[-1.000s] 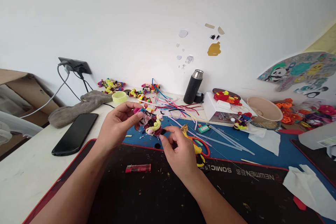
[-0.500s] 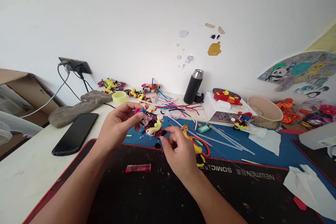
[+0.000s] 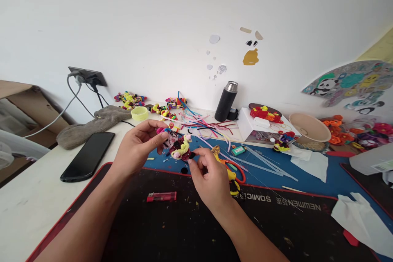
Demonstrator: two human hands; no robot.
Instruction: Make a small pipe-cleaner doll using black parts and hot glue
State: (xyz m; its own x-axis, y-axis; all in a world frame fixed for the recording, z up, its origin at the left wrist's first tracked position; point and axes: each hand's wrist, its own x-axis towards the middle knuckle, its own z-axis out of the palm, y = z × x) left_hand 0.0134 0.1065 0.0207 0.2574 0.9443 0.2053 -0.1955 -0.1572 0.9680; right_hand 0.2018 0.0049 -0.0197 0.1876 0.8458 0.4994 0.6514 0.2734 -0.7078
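A small fuzzy doll (image 3: 181,147) with a pale face, a yellow and dark red body and pink and blue trim is held up above the mats, lying slantwise between my hands. My left hand (image 3: 139,145) pinches its head end between thumb and fingers. At its lower end, my right hand (image 3: 208,170) has thumb and forefinger closed on the black foot part. Below the doll, a red lighter (image 3: 161,196) lies on the black mat (image 3: 166,233). Orange and yellow scissors (image 3: 230,172) lie just beyond my right hand, partly hidden by it.
A black phone (image 3: 88,156) and grey driftwood (image 3: 92,125) lie at the left. Behind are finished dolls (image 3: 130,100), coloured pipe cleaners (image 3: 208,125), a black flask (image 3: 226,101) and a white box (image 3: 251,129). Glue sticks (image 3: 267,161), a bowl (image 3: 310,126) and tissues (image 3: 362,221) are at the right.
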